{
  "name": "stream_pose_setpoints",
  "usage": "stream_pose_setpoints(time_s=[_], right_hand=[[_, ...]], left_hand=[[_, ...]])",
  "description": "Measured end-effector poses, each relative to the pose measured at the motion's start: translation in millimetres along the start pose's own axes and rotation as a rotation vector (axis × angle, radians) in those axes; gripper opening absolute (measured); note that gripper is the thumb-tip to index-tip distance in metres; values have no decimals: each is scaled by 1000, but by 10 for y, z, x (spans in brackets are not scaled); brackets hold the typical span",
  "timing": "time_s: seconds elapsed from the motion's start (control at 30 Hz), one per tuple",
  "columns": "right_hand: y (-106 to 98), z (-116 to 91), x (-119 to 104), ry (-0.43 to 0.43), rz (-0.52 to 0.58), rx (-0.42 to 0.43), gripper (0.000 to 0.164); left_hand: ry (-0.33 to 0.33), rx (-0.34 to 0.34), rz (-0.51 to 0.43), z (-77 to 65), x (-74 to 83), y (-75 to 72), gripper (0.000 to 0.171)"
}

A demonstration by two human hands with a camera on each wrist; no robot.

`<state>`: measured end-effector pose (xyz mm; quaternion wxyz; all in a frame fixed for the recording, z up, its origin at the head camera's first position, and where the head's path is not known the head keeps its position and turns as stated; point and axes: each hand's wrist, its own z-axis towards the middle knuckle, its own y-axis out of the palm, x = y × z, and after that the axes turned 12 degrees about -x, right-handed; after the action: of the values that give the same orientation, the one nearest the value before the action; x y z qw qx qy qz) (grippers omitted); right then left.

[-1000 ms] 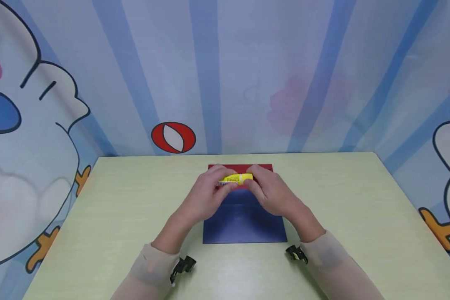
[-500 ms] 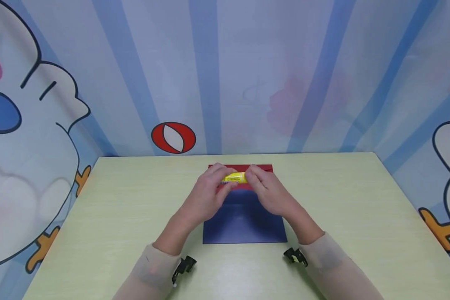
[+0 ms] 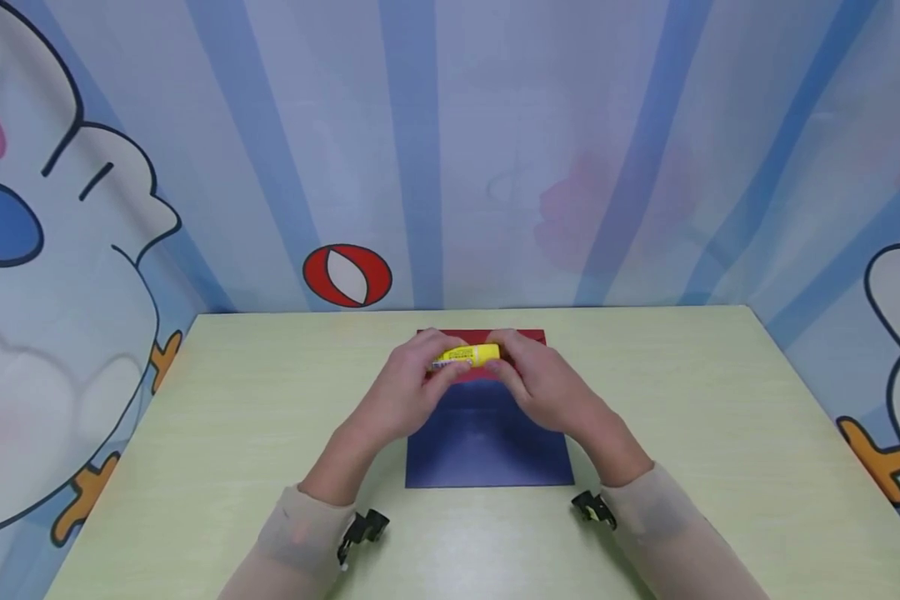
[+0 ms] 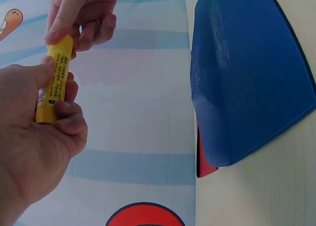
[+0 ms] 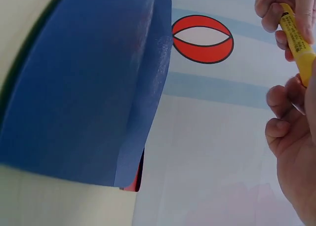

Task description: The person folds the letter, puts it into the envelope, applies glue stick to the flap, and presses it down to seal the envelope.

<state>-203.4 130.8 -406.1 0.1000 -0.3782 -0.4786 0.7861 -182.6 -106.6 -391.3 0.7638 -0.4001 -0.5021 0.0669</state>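
Observation:
Just over the far end of the blue sheet (image 3: 487, 442), both hands hold a yellow glue stick (image 3: 468, 356). My left hand (image 3: 401, 383) has its fingers and thumb curled round the printed barrel. From the other side, my right hand (image 3: 547, 387) pinches the yellow capped end with thumb and fingertips. The left wrist view gives the stick (image 4: 55, 83) nearly whole, its black lettering facing the camera. Beyond the blue sheet lies a red piece (image 3: 483, 336), partly covered by the hands. In the wrist views the blue sheet's far part looks bent, with a red edge below.
A pale wooden table (image 3: 270, 400) carries the sheets and reaches back to a blue striped wall cloth (image 3: 487, 167) with cartoon prints. A small black camera (image 3: 363, 533) hangs at the left wrist, another black camera (image 3: 594, 508) at the right.
My right hand covered more of the capped end half a second ago; now its fingers are drawn back and more of that end shows. The stick and left hand have shifted slightly left.

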Motion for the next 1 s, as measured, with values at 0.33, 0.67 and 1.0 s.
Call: stream_pose_setpoints(time_s=[0.33,0.67,1.0], right_hand=[[52,-9,18,-9,21,54,25],[89,27,-28,73,149,83,27],[19,27,-68,170,264,18,33]], left_hand=[[67,33,41,14,32,38,28],[142,92,180,17,43,84,32],[126,79,209,23,38,88,34]])
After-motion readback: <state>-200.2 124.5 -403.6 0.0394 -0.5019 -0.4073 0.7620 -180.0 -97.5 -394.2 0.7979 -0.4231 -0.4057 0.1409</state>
